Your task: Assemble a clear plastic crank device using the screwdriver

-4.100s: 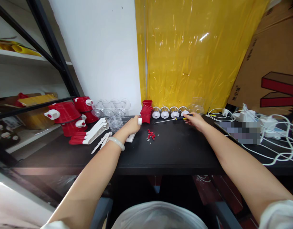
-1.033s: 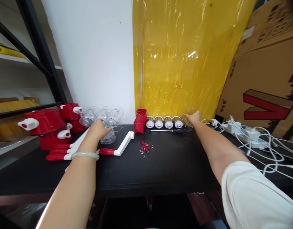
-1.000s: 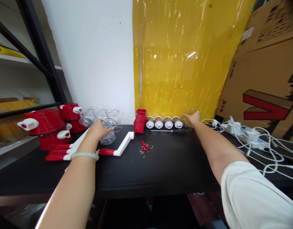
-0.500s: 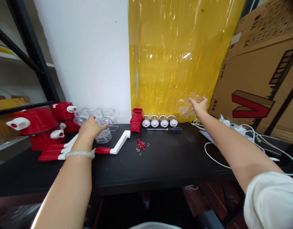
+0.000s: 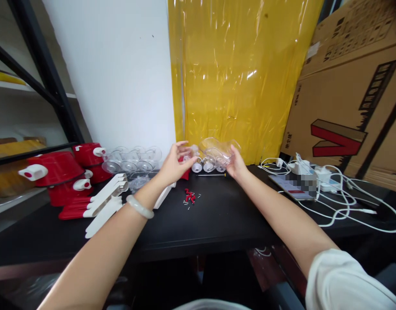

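My right hand (image 5: pixel 235 163) grips a clear plastic housing (image 5: pixel 217 150) and holds it up over the back of the black table (image 5: pixel 224 219). My left hand (image 5: pixel 174 163) is raised beside it with fingers curled; its fingertips pinch a small clear part (image 5: pixel 192 150) at the housing's left end. Behind the hands stand a red hopper piece (image 5: pixel 185 173) and a row of white-capped drums (image 5: pixel 207 164). A screwdriver (image 5: pixel 211 175) lies below the drums. Small red pieces and screws (image 5: pixel 190 198) are scattered on the table under the hands.
Red bowls with white knobs (image 5: pixel 52 168) and clear cups (image 5: pixel 130 157) stand at the left, with red-and-white crank handles (image 5: pixel 94 204) in front. A phone, power strip and white cables (image 5: pixel 317 189) lie at the right. Yellow film and a cardboard box (image 5: pixel 349 99) back the table.
My right hand lifted the clear housing from the back right and carried it left to the middle. My left hand left the clear parts at the left and rose to meet it.
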The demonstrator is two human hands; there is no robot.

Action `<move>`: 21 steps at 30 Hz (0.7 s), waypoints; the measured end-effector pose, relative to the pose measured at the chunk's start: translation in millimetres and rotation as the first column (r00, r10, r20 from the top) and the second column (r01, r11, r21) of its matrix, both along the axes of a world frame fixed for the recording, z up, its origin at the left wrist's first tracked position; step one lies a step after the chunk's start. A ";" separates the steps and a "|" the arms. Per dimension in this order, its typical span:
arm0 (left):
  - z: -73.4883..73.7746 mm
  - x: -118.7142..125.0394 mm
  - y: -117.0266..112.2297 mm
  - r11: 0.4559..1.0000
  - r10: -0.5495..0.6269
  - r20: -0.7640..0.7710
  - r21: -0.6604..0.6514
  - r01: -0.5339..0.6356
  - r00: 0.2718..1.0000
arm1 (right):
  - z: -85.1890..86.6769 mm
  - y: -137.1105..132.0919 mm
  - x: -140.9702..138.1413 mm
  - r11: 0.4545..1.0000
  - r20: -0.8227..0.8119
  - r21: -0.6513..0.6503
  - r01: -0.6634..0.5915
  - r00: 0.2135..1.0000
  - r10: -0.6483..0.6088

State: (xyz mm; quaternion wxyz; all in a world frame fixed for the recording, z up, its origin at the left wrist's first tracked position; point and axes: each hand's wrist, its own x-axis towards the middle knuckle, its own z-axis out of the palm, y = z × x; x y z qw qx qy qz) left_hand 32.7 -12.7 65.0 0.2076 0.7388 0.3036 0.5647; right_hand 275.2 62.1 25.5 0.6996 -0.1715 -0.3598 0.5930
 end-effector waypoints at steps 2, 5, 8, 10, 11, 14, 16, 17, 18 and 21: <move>-4.9 15.2 2.6 0.996 -0.085 -0.050 0.027 0.087 0.995 | -3.0 -10.7 -7.5 1.000 -0.048 -0.030 0.009 0.999 -0.010; -12.1 29.7 7.2 0.987 -0.129 -0.054 0.089 0.134 0.990 | -4.3 -20.8 -11.6 0.998 -0.117 -0.054 0.038 0.992 -0.044; -18.9 39.8 10.6 0.986 -0.129 -0.004 0.109 0.128 0.992 | -4.1 -23.9 -12.0 0.997 -0.145 -0.063 0.053 0.988 -0.061; -22.8 44.7 11.5 0.986 -0.106 -0.016 0.129 0.108 0.994 | -4.2 -24.0 -12.8 0.995 -0.153 -0.072 0.066 0.985 -0.076; -24.6 46.5 11.5 0.985 -0.090 -0.025 0.147 0.092 0.996 | -4.4 -24.0 -13.6 0.995 -0.153 -0.076 0.069 0.985 -0.080; -29.2 49.3 11.3 0.977 -0.038 -0.034 0.207 0.044 0.999 | -5.9 -24.1 -17.4 0.995 -0.139 -0.074 0.063 0.988 -0.073; -31.9 49.8 11.3 0.972 -0.009 -0.043 0.233 0.019 0.999 | -7.5 -24.0 -19.9 0.996 -0.125 -0.069 0.062 0.990 -0.070; -33.1 49.8 11.4 0.970 0.005 -0.050 0.243 0.008 0.999 | -8.5 -23.9 -21.0 0.996 -0.117 -0.070 0.062 0.991 -0.070; -34.3 49.8 11.6 0.967 0.020 -0.057 0.255 -0.005 0.998 | -9.6 -23.6 -21.7 0.996 -0.107 -0.071 0.059 0.992 -0.066; -37.1 49.5 11.3 0.953 0.073 -0.082 0.298 -0.045 0.994 | -13.1 -22.3 -22.6 0.998 -0.067 -0.042 0.046 0.997 -0.048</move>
